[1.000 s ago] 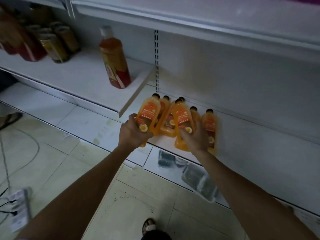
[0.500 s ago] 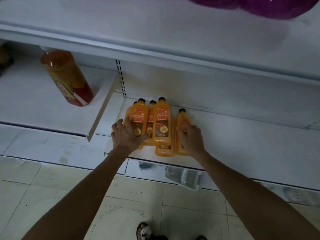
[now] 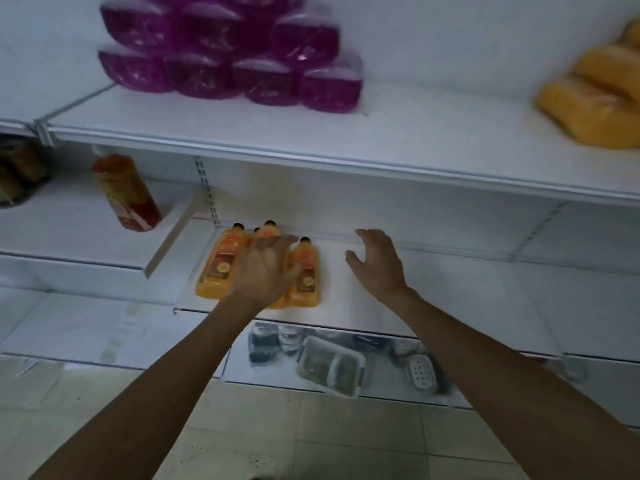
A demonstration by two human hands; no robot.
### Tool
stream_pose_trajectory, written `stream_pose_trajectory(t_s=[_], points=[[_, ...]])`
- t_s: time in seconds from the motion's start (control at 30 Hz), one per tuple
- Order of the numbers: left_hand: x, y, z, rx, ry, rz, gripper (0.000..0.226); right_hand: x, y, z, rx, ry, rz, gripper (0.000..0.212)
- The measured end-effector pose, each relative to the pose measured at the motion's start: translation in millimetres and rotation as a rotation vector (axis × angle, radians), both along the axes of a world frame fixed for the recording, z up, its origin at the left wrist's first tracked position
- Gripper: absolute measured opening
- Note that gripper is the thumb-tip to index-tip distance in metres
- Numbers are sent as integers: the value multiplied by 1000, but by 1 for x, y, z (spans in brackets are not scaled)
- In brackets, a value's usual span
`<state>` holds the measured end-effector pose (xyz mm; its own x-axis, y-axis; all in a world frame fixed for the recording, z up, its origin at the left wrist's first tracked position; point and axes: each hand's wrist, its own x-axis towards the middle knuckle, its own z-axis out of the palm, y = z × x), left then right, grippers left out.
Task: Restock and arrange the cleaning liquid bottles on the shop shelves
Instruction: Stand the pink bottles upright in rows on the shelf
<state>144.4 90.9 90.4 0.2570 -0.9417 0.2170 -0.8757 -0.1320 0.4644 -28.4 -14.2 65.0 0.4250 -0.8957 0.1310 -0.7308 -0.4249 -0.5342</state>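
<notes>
On the low white shelf (image 3: 415,292), the person's left hand (image 3: 265,271) lay with straight fingers across a cluster of orange cleaning liquid bottles (image 3: 221,265), hiding the middle ones; 4 black caps showed. The right hand (image 3: 377,261) hovered just beside the cluster, fingers loosely spread and holding nothing. The bottles stood upright at the shelf's left end, near a slotted upright post (image 3: 207,188). On the neighbouring shelf to the left stood a taller red-orange bottle (image 3: 128,192), with blurred dark jars (image 3: 17,174) beyond. The upper shelf (image 3: 311,140) carried stacked purple pouches (image 3: 228,64) and, far right, yellow packs (image 3: 595,98). Clear plastic tubs (image 3: 330,365) and a soap dish (image 3: 420,372) lay on the bottom level, above a pale tiled floor (image 3: 311,441).
</notes>
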Motion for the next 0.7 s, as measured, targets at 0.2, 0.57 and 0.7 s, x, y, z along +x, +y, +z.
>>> stream_pose_trajectory(t_s=[0.2,0.57,0.7], points=[[-106,-2,61,-81,-22,-101,49,-101,19,68,-255,-158,-90,35],[-225,-33,168,-397,-55,-325,41,-206,28,186,-433,-233,-253,43],[-255,-44,184,-456,-20,-384,38,-240,38,202,-445,-208,-301,42]])
